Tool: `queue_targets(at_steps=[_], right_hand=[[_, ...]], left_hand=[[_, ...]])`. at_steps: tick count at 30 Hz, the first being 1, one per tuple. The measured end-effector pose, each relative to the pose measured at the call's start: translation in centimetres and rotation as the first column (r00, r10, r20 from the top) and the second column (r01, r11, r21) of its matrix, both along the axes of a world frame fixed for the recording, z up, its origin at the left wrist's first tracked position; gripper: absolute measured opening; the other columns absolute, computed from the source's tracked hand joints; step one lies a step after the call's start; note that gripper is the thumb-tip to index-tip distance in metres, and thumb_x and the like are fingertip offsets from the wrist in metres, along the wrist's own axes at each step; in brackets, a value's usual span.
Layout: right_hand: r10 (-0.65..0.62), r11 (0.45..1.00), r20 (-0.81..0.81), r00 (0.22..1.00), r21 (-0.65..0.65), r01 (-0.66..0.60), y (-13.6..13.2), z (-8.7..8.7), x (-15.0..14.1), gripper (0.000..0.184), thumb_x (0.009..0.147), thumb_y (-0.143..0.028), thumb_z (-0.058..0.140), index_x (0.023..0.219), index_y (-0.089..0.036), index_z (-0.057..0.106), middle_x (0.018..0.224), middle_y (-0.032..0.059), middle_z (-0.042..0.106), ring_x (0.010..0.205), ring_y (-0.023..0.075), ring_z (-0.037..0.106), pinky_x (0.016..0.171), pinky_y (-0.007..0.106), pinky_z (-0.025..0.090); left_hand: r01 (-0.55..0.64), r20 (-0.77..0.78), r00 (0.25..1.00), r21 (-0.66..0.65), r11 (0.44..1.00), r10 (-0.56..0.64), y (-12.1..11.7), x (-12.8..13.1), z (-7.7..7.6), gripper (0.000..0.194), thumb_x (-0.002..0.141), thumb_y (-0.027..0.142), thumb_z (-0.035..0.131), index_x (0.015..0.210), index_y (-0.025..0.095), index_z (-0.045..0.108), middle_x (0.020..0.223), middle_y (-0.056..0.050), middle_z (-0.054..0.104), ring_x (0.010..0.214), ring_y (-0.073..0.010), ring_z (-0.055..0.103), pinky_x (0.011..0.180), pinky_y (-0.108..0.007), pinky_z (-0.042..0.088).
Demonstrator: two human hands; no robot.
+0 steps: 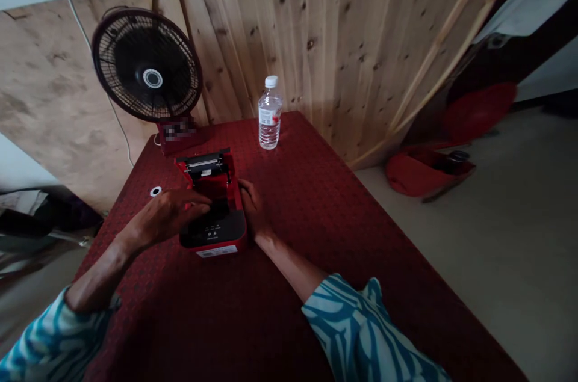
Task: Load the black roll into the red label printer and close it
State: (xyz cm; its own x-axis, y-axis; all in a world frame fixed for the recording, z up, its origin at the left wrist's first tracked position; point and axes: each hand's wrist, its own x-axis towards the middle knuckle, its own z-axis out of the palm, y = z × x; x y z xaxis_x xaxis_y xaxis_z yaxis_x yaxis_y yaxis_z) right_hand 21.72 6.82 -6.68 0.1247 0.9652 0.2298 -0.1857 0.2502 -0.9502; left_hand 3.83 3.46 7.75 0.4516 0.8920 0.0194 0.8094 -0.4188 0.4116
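Reaching into a boxy red and black plastic device, lid raised at the far end: one left hand, fingers partly curled, fingertips over the dark open interior; whether they grip anything, cannot tell. One right hand, loosely open, laid against the device's right side, nothing lifted. Device: standing on a bench with dark red patterned cover, black control panel and white label at the near end. One small white ring-shaped item with dark centre: flat on the bench, left of the device, near the left hand. One round dark red caged fan: upright, beyond the device. One clear plastic bottle, white cap and label: upright, beyond and right of the device, well apart from both hands
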Motion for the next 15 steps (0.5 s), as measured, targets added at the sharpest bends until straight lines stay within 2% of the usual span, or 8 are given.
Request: queue_targets(at_steps=[4, 10, 15], right_hand=[[-0.017, 1.0, -0.001, 1.0, 0.005, 0.017, 0.1, -0.3, 0.0, 0.033, 0.086, -0.039, 0.046, 0.109, -0.024, 0.066, 0.115, 0.005, 0.068, 0.112, 0.0202, 0.059, 0.102, 0.038, 0.042], [-0.014, 1.0, -0.002, 1.0, -0.01, 0.014, 0.1, -0.3, 0.0, 0.034, 0.086, -0.039, 0.046, 0.11, -0.025, 0.065, 0.116, 0.0046, 0.069, 0.112, 0.0202, 0.059, 0.102, 0.038, 0.043], [-0.017, 1.0, -0.007, 1.0, 0.001, 0.017, 0.1, -0.3, 0.0, 0.032, 0.086, -0.038, 0.046, 0.108, -0.025, 0.066, 0.114, 0.0041, 0.069, 0.11, 0.0197, 0.059, 0.101, 0.037, 0.043]], left_hand=[[0.062, 0.041, 0.997, 0.05, 0.997, -0.064, -2.1, -0.4, -0.3, 0.032, 0.089, 0.044, 0.053, 0.102, 0.024, 0.075, 0.096, -0.004, 0.077, 0.085, -0.0216, 0.071, 0.077, -0.03, 0.053], [0.085, 0.074, 0.993, 0.145, 0.986, -0.096, -1.3, 0.2, -1.9, 0.03, 0.093, 0.034, 0.045, 0.09, 0.022, 0.072, 0.087, -0.004, 0.076, 0.079, -0.0185, 0.069, 0.075, -0.029, 0.052], [0.141, -0.022, 0.99, 0.32, 0.937, -0.142, -1.9, 0.7, -2.0, 0.029, 0.097, 0.03, 0.042, 0.09, 0.021, 0.069, 0.085, -0.004, 0.073, 0.08, -0.0183, 0.066, 0.075, -0.031, 0.047]])
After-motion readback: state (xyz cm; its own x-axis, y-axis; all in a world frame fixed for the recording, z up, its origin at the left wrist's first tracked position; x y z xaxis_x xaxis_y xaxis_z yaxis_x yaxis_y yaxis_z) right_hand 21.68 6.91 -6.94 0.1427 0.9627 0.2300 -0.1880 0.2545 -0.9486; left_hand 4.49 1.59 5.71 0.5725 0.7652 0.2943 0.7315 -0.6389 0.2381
